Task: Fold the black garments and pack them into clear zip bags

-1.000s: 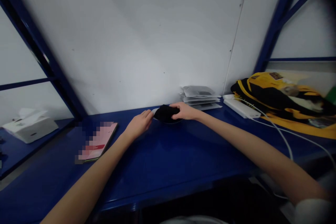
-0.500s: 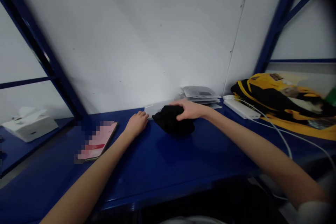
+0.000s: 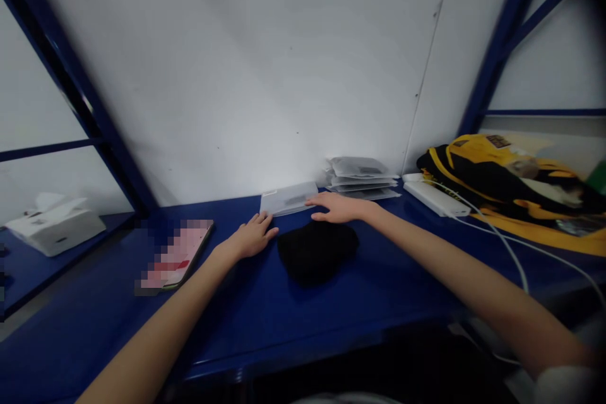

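Note:
A folded black cloth item [image 3: 317,254] lies on the blue table [image 3: 246,319] in front of me; its exact kind does not show. My right hand [image 3: 338,207] hovers at its far edge, fingers stretched out toward the left, with nothing gripped. To the left of the cloth, my left hand [image 3: 253,237] rests with fingers spread, its fingertips by the near left corner of a flat frosted plastic bag [image 3: 288,197]. That bag lies against the wall, just beyond both hands.
Several frosted bags are stacked [image 3: 362,175] at the back right. Beside them are a white power bank [image 3: 435,197] with cables and a yellow and black backpack [image 3: 511,177]. On the left lie a phone [image 3: 177,259] with a pink screen and a tissue box [image 3: 57,230].
My right hand has let go of the black cloth, which now lies flatter and nearer to me. My left hand has come slightly nearer and its fingers have spread.

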`<action>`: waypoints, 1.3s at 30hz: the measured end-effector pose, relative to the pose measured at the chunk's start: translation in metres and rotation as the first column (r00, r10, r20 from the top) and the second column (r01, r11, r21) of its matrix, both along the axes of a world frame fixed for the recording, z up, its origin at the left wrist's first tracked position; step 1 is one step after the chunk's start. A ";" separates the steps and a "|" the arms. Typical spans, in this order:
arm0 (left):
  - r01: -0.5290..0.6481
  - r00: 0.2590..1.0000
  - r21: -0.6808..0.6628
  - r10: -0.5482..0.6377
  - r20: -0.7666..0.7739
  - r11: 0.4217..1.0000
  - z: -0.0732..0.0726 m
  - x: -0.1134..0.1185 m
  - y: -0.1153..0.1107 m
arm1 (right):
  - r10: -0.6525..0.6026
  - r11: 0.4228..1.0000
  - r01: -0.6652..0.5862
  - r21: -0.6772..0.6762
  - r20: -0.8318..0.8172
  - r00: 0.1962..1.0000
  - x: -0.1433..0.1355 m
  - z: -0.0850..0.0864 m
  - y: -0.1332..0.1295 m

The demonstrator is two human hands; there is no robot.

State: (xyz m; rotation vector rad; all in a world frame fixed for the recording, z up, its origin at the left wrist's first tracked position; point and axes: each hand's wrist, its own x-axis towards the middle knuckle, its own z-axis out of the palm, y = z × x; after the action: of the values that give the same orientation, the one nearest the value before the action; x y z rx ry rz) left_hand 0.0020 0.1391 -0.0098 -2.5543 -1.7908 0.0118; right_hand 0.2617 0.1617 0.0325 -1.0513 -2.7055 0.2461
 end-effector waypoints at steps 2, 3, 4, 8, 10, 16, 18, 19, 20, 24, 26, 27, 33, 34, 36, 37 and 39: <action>0.000 1.000 -0.011 0.000 0.013 1.000 -0.001 -0.002 0.004 | -0.054 0.998 0.050 0.041 0.082 0.995 -0.002 -0.015 0.010; -0.002 1.000 -0.007 0.003 0.018 1.000 -0.002 -0.003 0.006 | -0.070 0.997 0.066 0.041 0.110 0.991 -0.003 -0.022 0.014; -0.006 1.000 0.001 0.006 0.022 1.000 -0.003 -0.004 0.008 | -0.082 0.996 0.078 0.038 0.126 0.989 -0.005 -0.027 0.017; -0.017 0.999 0.094 0.014 0.029 0.995 -0.001 -0.001 0.011 | -0.076 0.997 0.073 0.038 0.086 0.993 -0.009 -0.034 0.022; 0.010 0.998 0.174 -0.020 0.056 0.985 0.004 0.005 0.005 | -0.045 0.998 0.045 0.039 0.013 0.999 -0.008 -0.030 0.022; 0.413 0.846 0.116 -0.428 0.319 0.903 0.035 0.041 -0.040 | -0.111 0.982 0.138 0.128 -0.199 0.974 0.010 -0.008 0.023; 0.551 0.780 -0.020 -0.506 0.369 0.834 0.042 0.051 -0.056 | -0.128 0.972 0.167 0.164 -0.227 0.966 0.015 -0.002 0.024; 0.587 0.767 -0.074 -0.525 0.368 0.806 0.044 0.054 -0.062 | -0.140 0.967 0.184 0.176 -0.240 0.961 0.017 0.000 0.024; 0.604 0.766 -0.111 -0.536 0.355 0.789 0.044 0.057 -0.067 | -0.154 0.962 0.204 0.183 -0.255 0.955 0.017 0.003 0.024; 0.524 0.835 -0.062 -0.499 0.231 0.849 0.037 0.066 -0.076 | -0.181 0.948 0.254 0.190 -0.333 0.925 0.017 0.010 0.021; 0.413 0.895 0.020 -0.410 0.173 0.910 0.033 0.072 -0.079 | -0.185 0.944 0.270 0.191 -0.371 0.910 0.014 0.013 0.018; 0.340 0.925 0.059 -0.345 0.158 0.939 0.032 0.075 -0.080 | -0.182 0.943 0.272 0.189 -0.390 0.903 0.012 0.014 0.016; -0.067 0.917 0.078 0.031 0.398 0.995 0.037 0.072 -0.067 | -0.125 0.956 0.220 0.195 -0.408 0.904 -0.009 0.018 -0.010; -0.077 0.858 0.018 0.057 0.510 0.997 0.040 0.067 -0.062 | -0.117 0.957 0.209 0.203 -0.388 0.914 -0.013 0.019 -0.016; -0.041 0.700 -0.140 0.128 0.703 0.989 0.046 0.054 -0.053 | -0.097 0.959 0.180 0.217 -0.347 0.933 -0.019 0.021 -0.026; -0.016 0.629 -0.217 0.178 0.756 0.976 0.049 0.048 -0.049 | -0.086 0.962 0.164 0.219 -0.327 0.941 -0.022 0.022 -0.030; 0.023 0.564 -0.317 0.250 0.787 0.948 0.055 0.034 -0.043 | -0.071 0.972 0.130 0.196 -0.283 0.956 -0.024 0.023 -0.036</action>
State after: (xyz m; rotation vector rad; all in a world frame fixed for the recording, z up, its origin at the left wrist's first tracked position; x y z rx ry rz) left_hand 0.0356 0.0963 0.0454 -2.8733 -2.3593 -1.2247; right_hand 0.2372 0.1256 0.0558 -1.0070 -2.3624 0.0740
